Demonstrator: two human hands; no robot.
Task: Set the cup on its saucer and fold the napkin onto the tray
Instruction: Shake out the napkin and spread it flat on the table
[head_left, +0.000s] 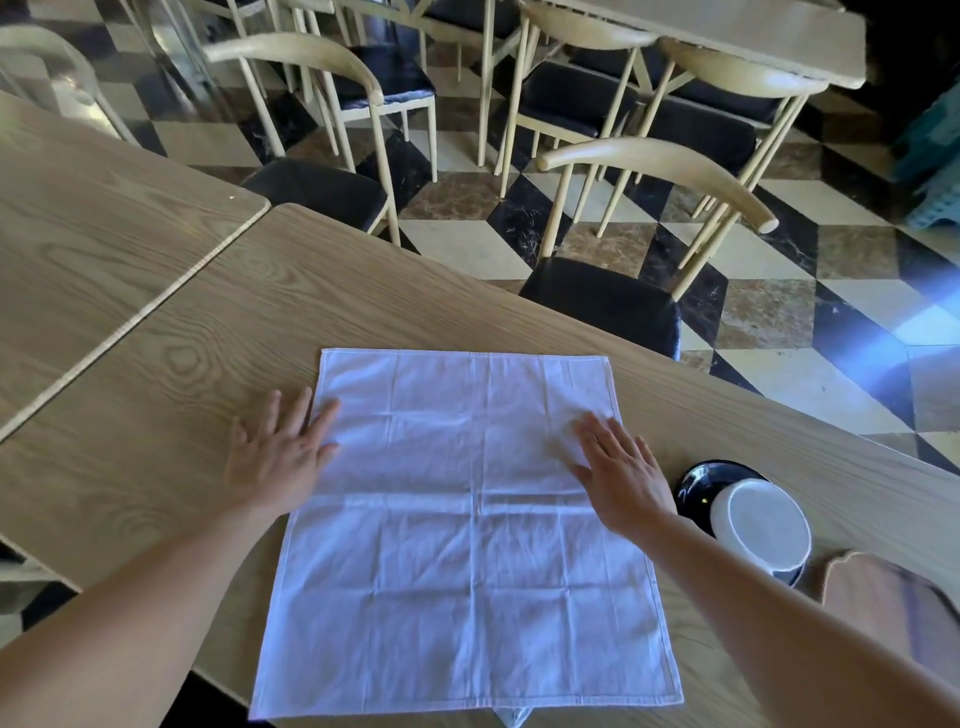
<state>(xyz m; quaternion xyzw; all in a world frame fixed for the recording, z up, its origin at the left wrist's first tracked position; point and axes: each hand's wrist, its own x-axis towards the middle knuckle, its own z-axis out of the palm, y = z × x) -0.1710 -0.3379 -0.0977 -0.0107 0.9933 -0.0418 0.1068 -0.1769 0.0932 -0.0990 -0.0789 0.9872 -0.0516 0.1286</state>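
A white cloth napkin (462, 525) lies spread flat and creased on the wooden table (260, 312). My left hand (280, 452) rests flat, fingers apart, on the napkin's left edge. On its right part, my right hand (621, 478) presses palm-down, fingers spread. To the right of that hand a white cup (763, 525) sits on a black saucer (696, 483). Beyond it at the lower right is the corner of a brown wooden tray (883, 597), partly cut off by the frame.
A second table (88, 208) abuts on the left. A black-seated chair (602, 301) stands against the table's far edge, with more chairs and a table behind on a checkered floor. The table's near edge runs just under the napkin.
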